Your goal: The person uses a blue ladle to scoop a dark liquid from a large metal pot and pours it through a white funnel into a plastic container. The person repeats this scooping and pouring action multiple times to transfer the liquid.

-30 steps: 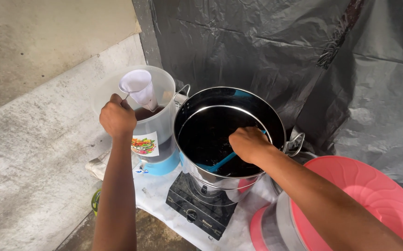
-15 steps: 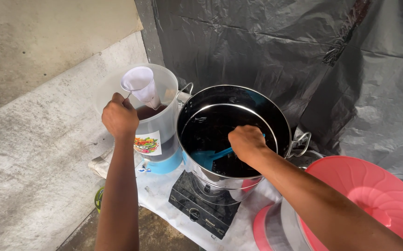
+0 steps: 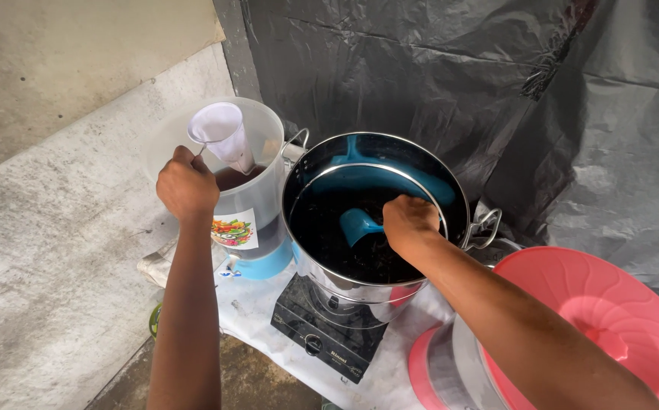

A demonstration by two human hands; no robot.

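A crumpled black plastic sheet (image 3: 436,68) hangs across the upper right of the frame and a rough grey concrete slab (image 3: 48,220) fills the left; between them a white cloth (image 3: 253,304) carries a small black single-burner stove (image 3: 326,330). On the stove stands a large steel pot (image 3: 375,209) of very dark liquid. The right hand (image 3: 409,222) reaches over the pot's near rim, fingers curled shut around the handle of a blue plastic scoop (image 3: 358,224). A second ago the scoop lay low at the near side of the pot, mostly sunk; now its bowl has come up and shows whole above the liquid at the centre of the frame, so a scoopful looks to be lifted. The left hand (image 3: 187,186) has stayed at the upper left, fist closed, pinching the thin wire handle of a white cloth strainer (image 3: 219,130) that hangs in the mouth of a clear plastic dispenser jug (image 3: 257,197) with a blue base, already holding some dark liquid. A pink lid (image 3: 603,311) leans at the lower right
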